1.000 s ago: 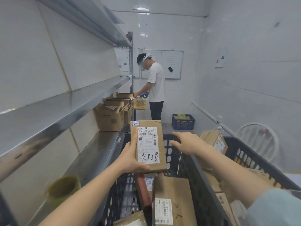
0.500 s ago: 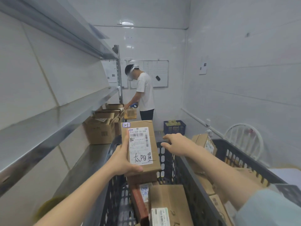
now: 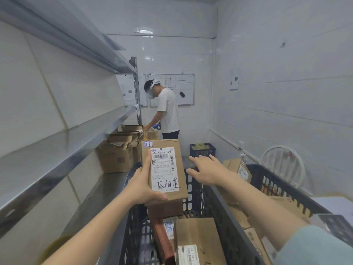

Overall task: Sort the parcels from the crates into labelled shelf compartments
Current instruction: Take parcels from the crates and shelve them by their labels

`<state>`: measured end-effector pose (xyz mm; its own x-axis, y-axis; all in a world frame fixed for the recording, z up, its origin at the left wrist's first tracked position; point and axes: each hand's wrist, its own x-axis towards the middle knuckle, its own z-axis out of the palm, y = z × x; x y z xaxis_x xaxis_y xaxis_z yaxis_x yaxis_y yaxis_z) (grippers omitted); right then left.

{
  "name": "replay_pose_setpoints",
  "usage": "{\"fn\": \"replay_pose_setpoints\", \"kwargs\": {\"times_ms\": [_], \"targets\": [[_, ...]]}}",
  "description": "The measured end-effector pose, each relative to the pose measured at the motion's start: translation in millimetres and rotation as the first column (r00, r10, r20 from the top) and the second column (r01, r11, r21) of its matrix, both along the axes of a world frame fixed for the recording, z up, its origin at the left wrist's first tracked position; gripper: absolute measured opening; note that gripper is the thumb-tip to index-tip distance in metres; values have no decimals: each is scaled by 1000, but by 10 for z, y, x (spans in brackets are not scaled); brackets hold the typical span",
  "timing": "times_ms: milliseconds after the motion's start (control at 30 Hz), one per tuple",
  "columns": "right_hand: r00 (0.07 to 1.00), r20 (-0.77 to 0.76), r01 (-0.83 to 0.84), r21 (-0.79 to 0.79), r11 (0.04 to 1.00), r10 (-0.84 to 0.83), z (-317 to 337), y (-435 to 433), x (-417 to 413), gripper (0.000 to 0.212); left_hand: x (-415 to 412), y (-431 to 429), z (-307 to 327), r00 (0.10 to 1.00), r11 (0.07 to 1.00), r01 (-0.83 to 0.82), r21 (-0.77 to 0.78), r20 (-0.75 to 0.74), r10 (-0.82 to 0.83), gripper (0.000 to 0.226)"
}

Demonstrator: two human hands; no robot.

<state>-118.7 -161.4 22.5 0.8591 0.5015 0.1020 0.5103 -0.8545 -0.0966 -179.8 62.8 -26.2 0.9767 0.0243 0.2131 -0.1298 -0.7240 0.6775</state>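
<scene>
Head view: the left hand (image 3: 142, 185) grips a labelled parcel (image 3: 164, 169) above the black crate (image 3: 225, 222), while the right hand (image 3: 205, 171) hovers just beside it, fingers spread, holding nothing.

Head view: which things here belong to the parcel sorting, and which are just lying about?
Job: labelled parcel gripped by the left hand; right hand, open beside it; black crates with more parcels; steel shelf; open cartons on it.
Lying about: white chair; blue basket; whiteboard.
</scene>
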Motion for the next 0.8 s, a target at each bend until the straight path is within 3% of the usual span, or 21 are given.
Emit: {"fn": "replay_pose_setpoints", "kwargs": {"times_ms": [467,800], "targets": [[997,-63,34,11,999,-33,-64,-16,-92,71,-75,-12,44,1000,1000,13,16,15,-13,148],[997,-82,12,57,998,-7,56,-219,-35,63,-124,-204,200,999,998,-49,38,-15,50,150]]}}
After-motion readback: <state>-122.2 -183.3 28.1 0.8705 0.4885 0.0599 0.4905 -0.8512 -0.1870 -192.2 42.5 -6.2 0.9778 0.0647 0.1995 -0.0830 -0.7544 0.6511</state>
